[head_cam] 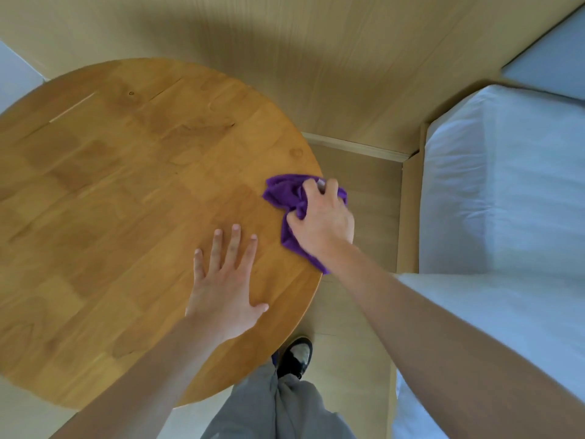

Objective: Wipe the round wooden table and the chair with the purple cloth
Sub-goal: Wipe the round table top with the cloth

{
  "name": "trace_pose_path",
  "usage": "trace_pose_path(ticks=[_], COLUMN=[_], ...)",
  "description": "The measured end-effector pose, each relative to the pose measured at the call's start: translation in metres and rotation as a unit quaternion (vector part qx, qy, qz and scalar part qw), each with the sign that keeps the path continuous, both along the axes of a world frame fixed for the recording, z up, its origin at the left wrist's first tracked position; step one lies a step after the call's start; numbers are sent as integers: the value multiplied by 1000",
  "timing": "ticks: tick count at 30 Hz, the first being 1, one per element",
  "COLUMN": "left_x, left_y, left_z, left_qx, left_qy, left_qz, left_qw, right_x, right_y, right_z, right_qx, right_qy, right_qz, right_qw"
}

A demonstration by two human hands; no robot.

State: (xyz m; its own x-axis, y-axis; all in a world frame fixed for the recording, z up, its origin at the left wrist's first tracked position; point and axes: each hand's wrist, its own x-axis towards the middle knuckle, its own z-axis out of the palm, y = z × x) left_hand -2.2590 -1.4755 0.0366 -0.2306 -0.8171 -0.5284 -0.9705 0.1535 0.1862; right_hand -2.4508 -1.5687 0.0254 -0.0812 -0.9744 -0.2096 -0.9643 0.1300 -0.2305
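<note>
One round honey-coloured wooden bench (pixel 126 201) fills the left and centre of the frame, its top built from short jointed wood blocks with a few dark knots. One crumpled purple cloth (pixel 285 193) sits at the bench's right edge, right of frame centre, partly draped over the rim. Right hand (pixel 323 217) on top of the cloth, fingers curled into the bunched fabric and gripping it, thumb side towards the bench centre; a strip of cloth trails out beneath the wrist. Left hand (pixel 223 280) lies flat on the bench top just left of and below the cloth, palm down, four fingers straight and slightly spread, thumb stuck out to the right; it touches wood only, apart from the cloth. Two bare forearms enter from the bottom of the frame. One bed with white bedding (pixel 506 185) along the right side; pale wood-look floor (pixel 357 312) between it and the bench. At bottom centre, grey trousers (pixel 285 407) and one black-and-white shoe (pixel 296 356) just under the bench rim. No chair identified in view.
</note>
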Motion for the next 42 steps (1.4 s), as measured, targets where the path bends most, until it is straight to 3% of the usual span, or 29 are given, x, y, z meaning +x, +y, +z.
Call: trace_pose_path(ticks=[6, 10, 16, 19, 23, 26, 32, 35, 42], left_x=[2, 0, -10, -14, -10, -9, -11, -11, -9], left_y=[-1, -3, -11, -14, -14, -13, -13, -12, -11], left_z=[-2, -1, 7, 13, 16, 13, 6, 4, 5], left_qx=[16, 33, 74, 91, 108, 103, 80, 74, 69], left_qy=[-2, -12, -42, -54, -38, -39, -32, -30, -5], left_qz=[4, 3, -2, -7, -3, -1, 12, 16, 31], left_qw=[1000, 999, 996, 994, 993, 994, 996, 997, 997], right_x=[14, 1, -7, 6, 12, -1, -14, -10, 0], right_y=[129, 125, 21, 57, 141, 142, 36, 38, 144], right_z=[9, 10, 2, 5, 12, 13, 3, 3, 10], right_qx=[56, 78, 35, 26, 64, 75, 30, 16, 57], right_qy=[-35, -39, -23, 0, -49, -47, -20, -7, -13], right_qz=[115, 189, 3, 28, 131, 199, 38, 26, 228], right_qw=[991, 978, 999, 999, 988, 976, 999, 999, 972])
